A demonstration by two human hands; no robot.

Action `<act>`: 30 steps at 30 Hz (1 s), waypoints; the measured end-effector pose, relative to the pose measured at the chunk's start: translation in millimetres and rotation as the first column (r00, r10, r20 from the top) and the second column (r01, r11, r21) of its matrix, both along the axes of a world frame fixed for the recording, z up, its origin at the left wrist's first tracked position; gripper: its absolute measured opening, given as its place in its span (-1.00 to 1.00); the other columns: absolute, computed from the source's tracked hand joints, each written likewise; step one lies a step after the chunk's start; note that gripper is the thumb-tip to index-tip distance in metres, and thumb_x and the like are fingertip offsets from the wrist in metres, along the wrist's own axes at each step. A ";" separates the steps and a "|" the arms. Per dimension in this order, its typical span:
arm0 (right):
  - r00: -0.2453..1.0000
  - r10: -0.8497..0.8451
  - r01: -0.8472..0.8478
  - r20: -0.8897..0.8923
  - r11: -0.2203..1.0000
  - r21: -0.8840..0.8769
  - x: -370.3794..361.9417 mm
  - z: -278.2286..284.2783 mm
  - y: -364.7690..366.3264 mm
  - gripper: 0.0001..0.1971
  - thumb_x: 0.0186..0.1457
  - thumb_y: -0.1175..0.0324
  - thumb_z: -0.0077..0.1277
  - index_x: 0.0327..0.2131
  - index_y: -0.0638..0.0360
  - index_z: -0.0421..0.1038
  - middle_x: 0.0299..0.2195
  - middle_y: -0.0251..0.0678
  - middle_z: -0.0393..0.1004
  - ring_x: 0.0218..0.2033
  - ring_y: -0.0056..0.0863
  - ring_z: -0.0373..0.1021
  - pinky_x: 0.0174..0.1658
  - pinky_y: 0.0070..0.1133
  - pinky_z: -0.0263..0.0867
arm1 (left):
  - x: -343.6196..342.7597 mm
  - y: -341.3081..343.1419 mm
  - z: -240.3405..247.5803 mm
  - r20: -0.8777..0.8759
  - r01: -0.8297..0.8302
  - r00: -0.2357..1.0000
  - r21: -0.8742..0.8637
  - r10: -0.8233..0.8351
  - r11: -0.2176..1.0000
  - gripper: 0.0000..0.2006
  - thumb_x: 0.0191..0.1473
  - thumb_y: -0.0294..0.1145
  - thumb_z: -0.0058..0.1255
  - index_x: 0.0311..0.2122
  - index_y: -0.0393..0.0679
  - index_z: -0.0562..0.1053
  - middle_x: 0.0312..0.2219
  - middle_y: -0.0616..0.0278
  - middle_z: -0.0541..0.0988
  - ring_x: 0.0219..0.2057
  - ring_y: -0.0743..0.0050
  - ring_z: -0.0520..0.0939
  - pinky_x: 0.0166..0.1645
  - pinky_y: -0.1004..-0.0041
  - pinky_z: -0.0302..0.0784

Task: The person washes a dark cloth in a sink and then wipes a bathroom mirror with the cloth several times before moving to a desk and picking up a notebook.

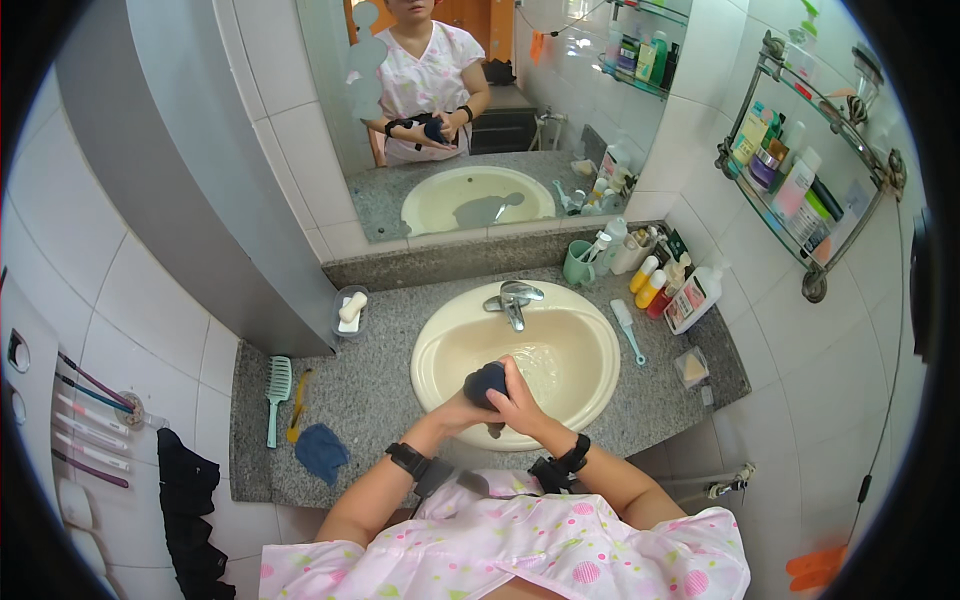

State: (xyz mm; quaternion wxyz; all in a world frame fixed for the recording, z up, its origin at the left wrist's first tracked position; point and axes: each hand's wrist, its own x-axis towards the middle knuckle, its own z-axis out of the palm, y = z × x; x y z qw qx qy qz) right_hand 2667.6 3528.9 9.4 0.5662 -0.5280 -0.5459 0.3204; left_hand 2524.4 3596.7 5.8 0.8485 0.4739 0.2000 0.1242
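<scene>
Both my hands are closed together over the near part of a cream oval sink [603,385]. Between them is a bunched dark navy cloth [485,381], perhaps a sock; its full shape is hidden by the fingers. My left hand [460,412] wraps it from the left and below. My right hand [521,402] presses on it from the right, thumb toward the top. Rippled water [540,368] shows in the bowl beyond the hands, below a chrome faucet [515,298]. A second, blue cloth [321,454] lies crumpled on the grey counter to the left.
A mint comb [278,400] and soap dish [349,312] are on the left. A white-headed brush [627,328], green cup [578,263] and several bottles [692,300] stand or lie at right. A glass shelf [800,235] juts from the right wall. A mirror [560,100] is ahead.
</scene>
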 end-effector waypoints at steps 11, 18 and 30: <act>0.723 0.382 -0.690 -0.575 0.414 -0.593 58.5 -6.2 16.8 -0.42 0.12 0.12 0.08 0.11 0.24 0.18 0.09 -0.20 0.21 0.14 -0.36 0.18 0.01 -0.25 0.39 | 0.7 6.5 -15.4 -0.121 0.114 0.939 0.993 0.321 0.043 -0.72 -0.25 -0.43 0.16 -0.34 -0.15 0.39 -0.38 0.03 0.48 -0.32 -0.07 0.52 -0.31 0.20 0.46; 0.867 0.498 -0.317 0.024 0.588 -0.744 27.1 -60.5 20.1 -0.53 -0.24 0.16 0.28 -0.24 0.20 0.44 -0.39 -0.31 0.51 -0.32 -0.46 0.47 -0.31 -0.50 0.46 | 5.6 0.3 -39.2 -0.123 0.287 0.904 0.883 0.409 -0.370 -0.79 -0.16 -0.40 0.07 -0.35 -0.13 0.36 -0.47 0.15 0.44 -0.42 0.20 0.57 -0.49 0.31 0.50; 0.715 0.192 0.247 0.672 0.830 -0.500 -14.9 -122.8 25.6 -0.47 -0.33 -0.07 0.29 -0.32 0.10 0.47 -0.35 -0.14 0.55 -0.29 -0.15 0.48 -0.26 -0.35 0.38 | 18.4 31.9 -105.7 -0.561 0.603 0.685 0.795 0.465 0.070 -0.89 -0.19 -0.32 0.09 -0.52 -0.08 0.57 -0.47 0.10 0.63 -0.40 0.15 0.66 -0.32 0.27 0.56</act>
